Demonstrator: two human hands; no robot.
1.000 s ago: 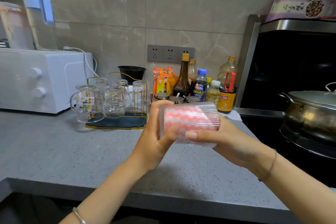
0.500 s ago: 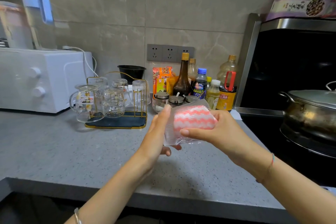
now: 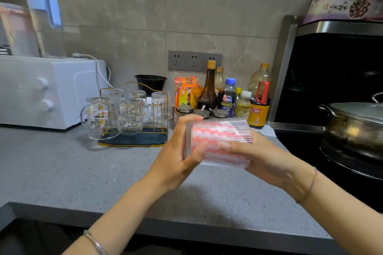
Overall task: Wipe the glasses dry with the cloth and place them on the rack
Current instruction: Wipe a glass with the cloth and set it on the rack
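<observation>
A ribbed clear glass (image 3: 219,126) lies on its side in the air above the counter, between both hands. A pink-and-white cloth (image 3: 215,138) is stuffed inside it and shows through the wall. My left hand (image 3: 178,159) grips the glass's left end, thumb across the front. My right hand (image 3: 267,157) holds the right end, its thumb lying on the outer wall and its other fingers hidden. The gold wire rack (image 3: 134,141) with a dark tray stands to the left at the back and holds several upturned glasses (image 3: 130,116).
A white oven (image 3: 47,91) stands at the far left with jugs on top. Sauce bottles (image 3: 209,89) and spice jars line the wall behind the hands. A steel pot (image 3: 352,128) sits on the black hob at the right. The grey counter (image 3: 72,172) edge runs near me.
The glass had tilted with my left palm flat against its base; now it lies level again and my left thumb wraps over its front. Both hands stay in the same spot.
</observation>
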